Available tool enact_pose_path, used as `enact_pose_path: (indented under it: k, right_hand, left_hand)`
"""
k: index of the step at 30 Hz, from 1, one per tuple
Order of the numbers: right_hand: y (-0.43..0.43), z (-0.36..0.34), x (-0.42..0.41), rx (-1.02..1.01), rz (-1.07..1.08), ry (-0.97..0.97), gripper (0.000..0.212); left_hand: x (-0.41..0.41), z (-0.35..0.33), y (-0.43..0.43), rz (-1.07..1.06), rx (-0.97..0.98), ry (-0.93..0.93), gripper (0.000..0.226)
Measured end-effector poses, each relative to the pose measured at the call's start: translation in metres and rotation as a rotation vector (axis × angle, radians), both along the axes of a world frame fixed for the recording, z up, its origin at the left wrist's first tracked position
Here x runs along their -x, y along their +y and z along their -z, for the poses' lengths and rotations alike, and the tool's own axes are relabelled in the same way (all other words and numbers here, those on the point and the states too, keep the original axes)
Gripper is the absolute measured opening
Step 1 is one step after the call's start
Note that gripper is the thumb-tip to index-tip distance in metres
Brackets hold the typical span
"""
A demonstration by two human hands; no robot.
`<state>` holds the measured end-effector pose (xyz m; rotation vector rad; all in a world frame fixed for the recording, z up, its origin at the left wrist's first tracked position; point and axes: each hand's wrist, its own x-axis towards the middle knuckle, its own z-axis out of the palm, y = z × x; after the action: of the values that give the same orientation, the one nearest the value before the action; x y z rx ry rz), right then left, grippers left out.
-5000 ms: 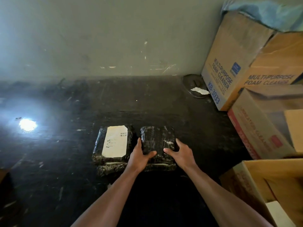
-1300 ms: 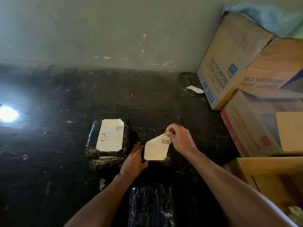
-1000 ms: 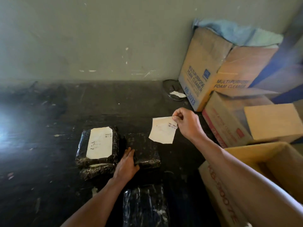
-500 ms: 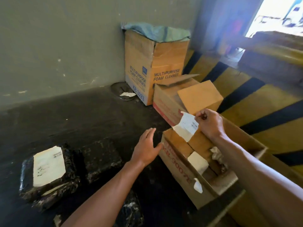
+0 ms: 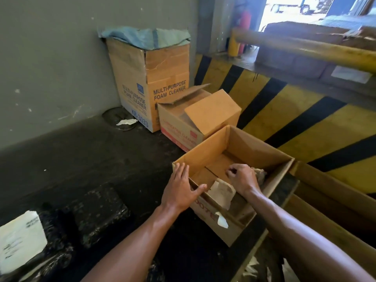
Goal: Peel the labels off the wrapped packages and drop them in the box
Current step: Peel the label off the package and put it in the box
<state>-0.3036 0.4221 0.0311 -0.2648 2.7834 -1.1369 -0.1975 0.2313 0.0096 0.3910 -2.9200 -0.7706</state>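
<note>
The open cardboard box (image 5: pixel 205 215) stands to the right on the dark floor. My right hand (image 5: pixel 242 179) is down inside it, fingers curled together. The peeled white label (image 5: pixel 221 193) lies in the box just left of that wrist, apart from the fingertips. My left hand (image 5: pixel 181 190) rests on the box's near left rim, fingers spread, thumb over the edge. At the lower left lies a black wrapped package (image 5: pixel 55 231) with a white label (image 5: pixel 22 239) on top. Beside it sits a bare black package (image 5: pixel 99 212). Crumpled labels (image 5: pixel 260 174) lie behind my right hand.
A tall foam cleaner box (image 5: pixel 166 92) and a smaller open box (image 5: pixel 183 127) stand against the grey wall. A yellow and black striped barrier (image 5: pixel 305 123) runs behind them. Another cardboard box (image 5: pixel 335 202) sits at the right. A round dark lid (image 5: pixel 120 121) lies near the wall.
My right hand carried the peeled label right and lowered it into the box, where the label now lies. My left hand left the packages and moved onto the box's rim.
</note>
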Motion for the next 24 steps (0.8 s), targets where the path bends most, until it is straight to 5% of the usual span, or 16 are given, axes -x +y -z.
enact_pose_path:
  k: [3, 9, 24]
  right_hand:
    - [0.003, 0.005, -0.004, 0.005, 0.005, 0.005, 0.015]
    - [0.000, -0.010, -0.011, -0.006, -0.013, -0.001, 0.064]
    - [-0.181, -0.027, -0.037, -0.027, -0.418, 0.103, 0.068]
  left_hand:
    - [-0.001, -0.001, 0.002, -0.003, -0.019, 0.000, 0.101]
    - [-0.002, -0.004, 0.000, -0.011, -0.057, 0.019, 0.102]
    - [-0.135, 0.006, -0.137, -0.683, -0.303, 0.047, 0.085]
